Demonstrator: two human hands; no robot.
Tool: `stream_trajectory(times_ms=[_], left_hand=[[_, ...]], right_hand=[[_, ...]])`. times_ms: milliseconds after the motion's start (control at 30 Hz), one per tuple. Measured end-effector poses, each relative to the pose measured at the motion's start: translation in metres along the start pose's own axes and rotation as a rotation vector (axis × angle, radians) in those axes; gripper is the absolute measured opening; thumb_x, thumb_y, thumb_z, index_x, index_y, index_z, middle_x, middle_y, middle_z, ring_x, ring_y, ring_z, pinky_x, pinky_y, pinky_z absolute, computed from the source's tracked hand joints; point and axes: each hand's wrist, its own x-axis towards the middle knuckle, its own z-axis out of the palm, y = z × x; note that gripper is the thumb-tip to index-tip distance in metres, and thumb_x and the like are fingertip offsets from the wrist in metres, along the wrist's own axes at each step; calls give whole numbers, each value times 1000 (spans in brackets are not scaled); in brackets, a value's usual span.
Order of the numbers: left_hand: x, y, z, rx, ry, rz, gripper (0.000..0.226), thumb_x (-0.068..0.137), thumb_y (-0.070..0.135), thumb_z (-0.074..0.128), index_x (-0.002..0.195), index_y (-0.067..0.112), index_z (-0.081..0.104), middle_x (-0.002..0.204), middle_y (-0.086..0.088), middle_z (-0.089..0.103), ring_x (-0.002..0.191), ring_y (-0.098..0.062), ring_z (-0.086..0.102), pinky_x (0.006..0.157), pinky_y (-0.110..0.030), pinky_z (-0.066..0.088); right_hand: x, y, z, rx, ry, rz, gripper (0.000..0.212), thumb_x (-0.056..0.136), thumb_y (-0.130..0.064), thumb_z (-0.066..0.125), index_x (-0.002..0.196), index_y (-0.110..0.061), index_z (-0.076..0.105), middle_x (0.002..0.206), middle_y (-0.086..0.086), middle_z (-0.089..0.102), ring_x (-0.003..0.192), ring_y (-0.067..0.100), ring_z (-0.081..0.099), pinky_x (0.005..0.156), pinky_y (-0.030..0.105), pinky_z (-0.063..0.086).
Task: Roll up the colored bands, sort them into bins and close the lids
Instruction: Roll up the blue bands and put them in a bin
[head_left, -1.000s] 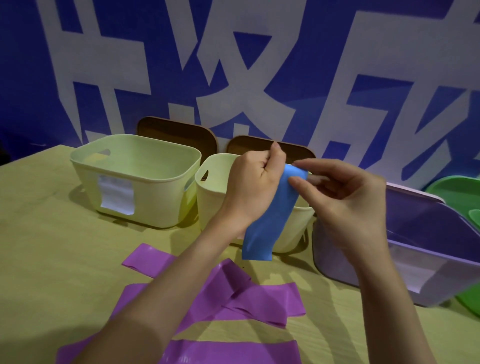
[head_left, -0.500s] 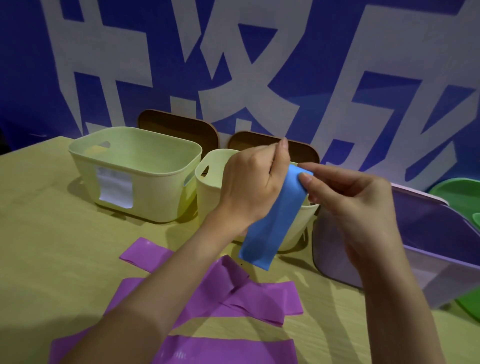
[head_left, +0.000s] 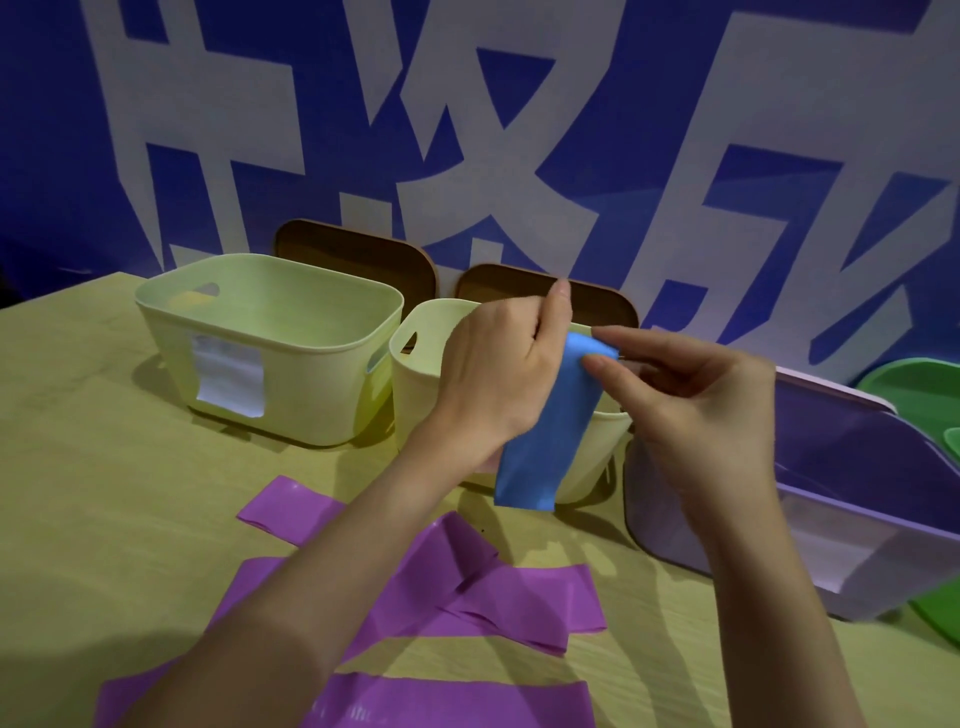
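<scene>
- Left hand (head_left: 498, 364) is pinching the top end of the blue band (head_left: 545, 441) between thumb and curled fingers; grip is closed on it, held up off the surface (head_left: 104, 493).
- Right hand (head_left: 696, 410) is nipping the same top edge from the other side with fingertips (head_left: 595, 364); grip is also grasping the blue band, other fingers loosely bent.
- Both grips are sitting just beside each other at the top of the band; the band's long axis is running down and slightly toward the left-hand side, free end dangling below both grips.
- Free end is hanging in front of the small pale bin (head_left: 415, 395), not touching the surface as far as I can tell.
- Judging: rolling is only just starting at the top edge, so the next move is calling for winding downward along that hanging length; neither hand is clearly nearer, both are already on it.
- Blue band is looking flat, smooth, thin and floppy; whether any roll is formed under the fingers, cannot tell.
- Purple bands (head_left: 493, 592) are lying flat and overlapped on the surface well below the grips, unrolled.
- Large pale bin (head_left: 270, 364) is sitting left of the grips, purple bin (head_left: 857, 499) right of them, all open.
- Brown lids (head_left: 363, 254) are leaning behind the pale bins, beyond the grips.
</scene>
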Motion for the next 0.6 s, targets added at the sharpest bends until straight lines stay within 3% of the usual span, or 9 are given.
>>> stream_trajectory(times_ms=[100, 233, 333, 600], left_hand=[[-1, -1, -1, 36, 6, 137, 42, 102, 27, 35, 60, 27, 36, 48, 13, 33, 44, -9, 40, 45, -17, 24], [-1, -1, 1, 20, 44, 174, 42, 102, 24, 36, 60, 28, 36, 46, 17, 29, 42, -6, 38, 43, -14, 25], [0, 0, 1, -62, 60, 104, 49, 101, 22, 38, 54, 33, 31, 42, 14, 29, 42, -8, 40, 42, -15, 24], [6, 1, 0, -180, -47, -197, 58, 101, 23, 43, 44, 20, 31, 35, 9, 32, 38, -8, 33, 41, -20, 23]], right_hand=[[0, -2, -4, 151, -5, 90, 15, 80, -6, 73, 91, -16, 75, 72, -4, 74, 62, -1, 61, 62, 11, 46], [1, -4, -6, 210, -18, 106, 12, 82, -8, 71, 91, -14, 75, 69, -4, 72, 62, 1, 60, 61, 14, 47], [1, -4, -4, 147, -21, 20, 16, 81, -5, 73, 93, -15, 74, 76, -7, 74, 65, 1, 64, 63, 11, 48], [0, -2, 1, -1, -24, -111, 28, 80, -2, 74, 100, -21, 71, 83, -10, 74, 70, 4, 67, 68, 11, 49]])
